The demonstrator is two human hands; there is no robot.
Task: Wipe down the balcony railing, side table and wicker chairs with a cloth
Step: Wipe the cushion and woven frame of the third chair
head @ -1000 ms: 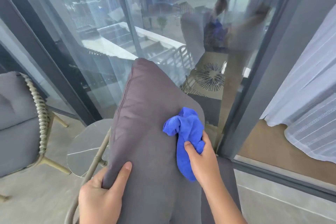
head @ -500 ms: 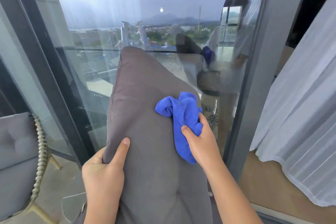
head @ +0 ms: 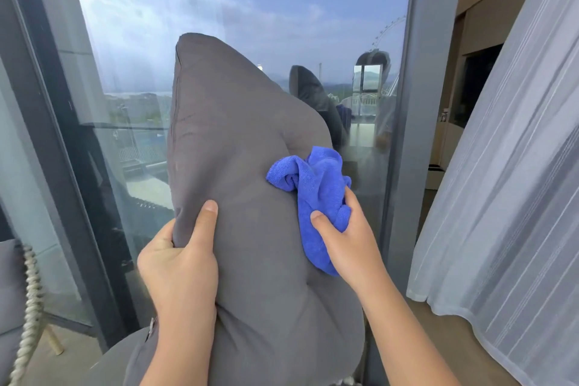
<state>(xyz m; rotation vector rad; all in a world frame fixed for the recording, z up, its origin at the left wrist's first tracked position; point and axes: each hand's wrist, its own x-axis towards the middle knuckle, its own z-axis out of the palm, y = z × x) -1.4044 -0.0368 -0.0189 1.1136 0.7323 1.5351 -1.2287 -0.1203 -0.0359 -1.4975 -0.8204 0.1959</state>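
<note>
Grey fabric seat cushion held upright in front of the glass door. Left hand clamps its left edge, thumb across the front, fingers wrapped behind. Right hand pinches a bunched blue microfibre cloth against the cushion's right side, thumb on top. Second wicker chair, rope-bound frame, at far left. White sheer curtain right. Step in hand: likely the chair stage, cushion lifted clear. Next move probably calls for setting the cushion aside to free the cloth for the frame.
</note>
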